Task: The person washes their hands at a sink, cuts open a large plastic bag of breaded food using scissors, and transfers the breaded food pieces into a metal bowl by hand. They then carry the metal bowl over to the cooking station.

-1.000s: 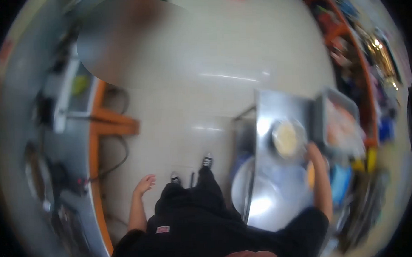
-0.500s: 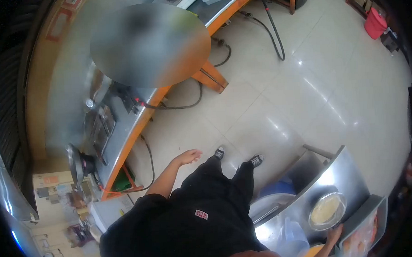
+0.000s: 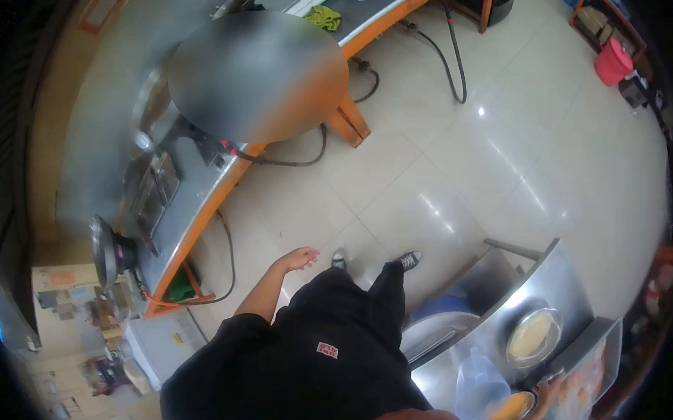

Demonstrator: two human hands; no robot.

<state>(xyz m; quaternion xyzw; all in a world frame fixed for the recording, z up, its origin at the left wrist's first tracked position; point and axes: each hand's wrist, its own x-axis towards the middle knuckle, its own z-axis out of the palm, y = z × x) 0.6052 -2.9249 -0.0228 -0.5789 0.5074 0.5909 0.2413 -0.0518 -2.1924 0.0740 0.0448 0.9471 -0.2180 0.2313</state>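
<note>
My left hand (image 3: 302, 258) hangs beside my body over the floor, its fingers loosely bent and apart, holding nothing. At the lower right my right hand (image 3: 547, 391) reaches over a steel table (image 3: 557, 279). It is by the edge of a grey bin (image 3: 615, 348), close to a round bowl of pale yellow food (image 3: 533, 338); its fingers are dim and blurred, so I cannot see a grip. A bowl with orange-yellow contents (image 3: 510, 410) lies just beside that hand. Next to it stands a clear plastic container (image 3: 481, 387). Plastic-wrapped reddish items (image 3: 583, 394) sit in the bin.
A wide metal vessel (image 3: 424, 334) stands at the steel table's left. Across the tiled floor (image 3: 425, 183) runs an orange-edged counter (image 3: 195, 239) with a wok (image 3: 105, 254) and dangling black hoses (image 3: 457, 73). A red bucket (image 3: 613, 61) stands by a shelf.
The view has shifted slightly. My right hand has moved a little inward, beside the orange-yellow bowl, which shows more now. My left hand still hangs free, and one foot is blurred in motion.
</note>
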